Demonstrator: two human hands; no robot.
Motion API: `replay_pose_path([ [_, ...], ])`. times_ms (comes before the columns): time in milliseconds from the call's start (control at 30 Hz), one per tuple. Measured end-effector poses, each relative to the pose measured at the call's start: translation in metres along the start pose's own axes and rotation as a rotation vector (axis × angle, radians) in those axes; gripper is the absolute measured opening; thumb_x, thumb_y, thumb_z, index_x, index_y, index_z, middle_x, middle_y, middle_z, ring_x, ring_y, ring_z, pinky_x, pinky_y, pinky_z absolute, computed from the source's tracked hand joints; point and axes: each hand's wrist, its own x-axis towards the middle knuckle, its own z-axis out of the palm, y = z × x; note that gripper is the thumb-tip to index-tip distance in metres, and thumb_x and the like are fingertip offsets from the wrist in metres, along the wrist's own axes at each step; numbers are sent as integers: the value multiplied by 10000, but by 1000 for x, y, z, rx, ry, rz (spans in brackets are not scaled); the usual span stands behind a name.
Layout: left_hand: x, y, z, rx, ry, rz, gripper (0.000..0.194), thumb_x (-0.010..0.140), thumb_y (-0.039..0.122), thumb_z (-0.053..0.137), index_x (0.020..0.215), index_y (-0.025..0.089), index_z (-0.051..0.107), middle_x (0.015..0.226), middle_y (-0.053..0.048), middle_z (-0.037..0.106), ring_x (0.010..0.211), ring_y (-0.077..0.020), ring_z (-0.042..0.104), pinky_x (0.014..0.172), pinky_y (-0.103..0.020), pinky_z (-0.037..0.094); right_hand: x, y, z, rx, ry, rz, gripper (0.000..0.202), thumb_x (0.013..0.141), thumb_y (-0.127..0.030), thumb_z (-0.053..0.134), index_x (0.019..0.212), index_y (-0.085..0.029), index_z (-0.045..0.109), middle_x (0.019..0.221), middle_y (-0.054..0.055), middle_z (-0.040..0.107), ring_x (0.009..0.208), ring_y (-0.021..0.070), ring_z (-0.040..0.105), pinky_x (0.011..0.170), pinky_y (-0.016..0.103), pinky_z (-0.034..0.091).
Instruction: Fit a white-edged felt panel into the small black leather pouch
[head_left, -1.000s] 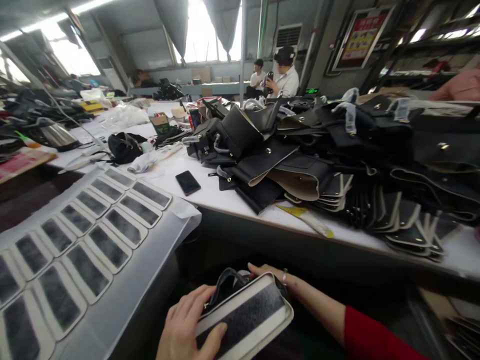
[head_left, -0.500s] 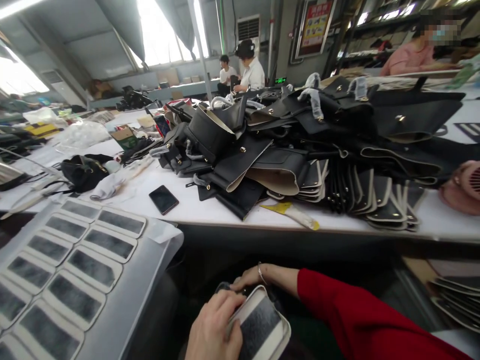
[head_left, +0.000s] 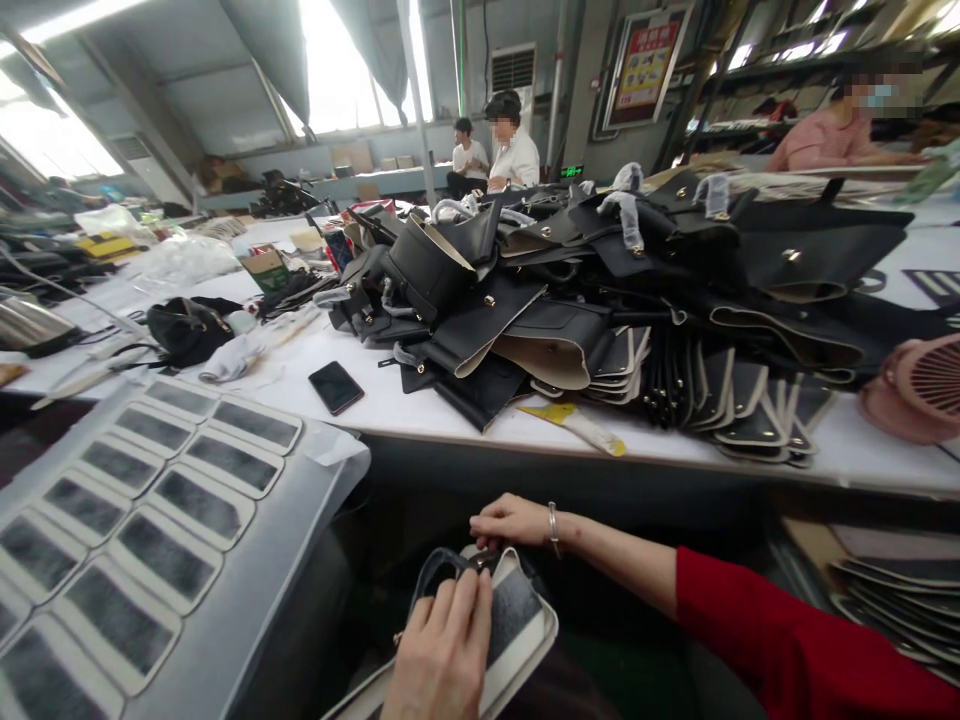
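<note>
We hold a black bag (head_left: 480, 610) low in front of the worktop's (head_left: 420, 405) near edge, its cream-edged base panel turned up. Our left hand (head_left: 442, 655) lies on the panel with fingers curled, pinching at the strap, while our right hand (head_left: 510, 520) closes its fingers on the bag's far end.

The left hand (head_left: 442, 650) sits low at the bottom of the view, back turned up, fingers (head_left: 469, 600) pointing away from the body and laid close together, pressing flat with the thumb tucked to the right. The right hand (head_left: 510, 520) lies beyond it, reaching in from the right, knuckles up, fingers curled down in a pinching grip. Its wrist (head_left: 553, 524) carries a thin bracelet; the forearm is bare, and a red sleeve (head_left: 787, 640) covers the arm from about the elbow.
</note>
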Motion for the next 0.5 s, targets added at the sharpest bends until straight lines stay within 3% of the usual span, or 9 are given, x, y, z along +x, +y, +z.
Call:
replay_pose_path([
  [167, 2, 7, -7, 39, -56, -13, 658, 696, -27, 435, 1337, 93, 528, 1259, -107, 666, 1026, -268, 605, 827, -370, 507, -33, -34, -1, -155, 0, -112, 501, 853, -599, 605, 841, -125, 767, 747, 47, 708, 668, 143, 577, 623, 238, 426],
  [267, 1, 8, -5, 55, -42, -23, 659, 689, -22, 440, 1331, 100, 530, 1277, -105, 658, 1044, -275, 595, 852, -384, 499, -36, -40, -3, -215, -53, -97, 481, 902, -554, 556, 914, -128, 780, 793, 45, 725, 707, 150, 600, 660, 237, 447],
  [400, -2, 6, 4, -2, 40, -43, 615, 714, -27, 453, 1303, 122, 551, 1240, -92, 670, 1030, -255, 603, 831, -352, 490, -14, -27, -2, -286, -118, 41, 541, 950, -587, 488, 882, -131, 770, 749, 34, 714, 730, 169, 634, 677, 245, 483],
  [500, 0, -3, 9, -98, 95, -51, 565, 745, -20, 452, 1269, 155, 575, 1170, -78, 682, 987, -235, 624, 799, -333, 499, 17, -16, 10, -357, -147, 169, 474, 978, -520, 512, 801, -134, 725, 645, 1, 645, 663, 154, 620, 664, 263, 499],
])
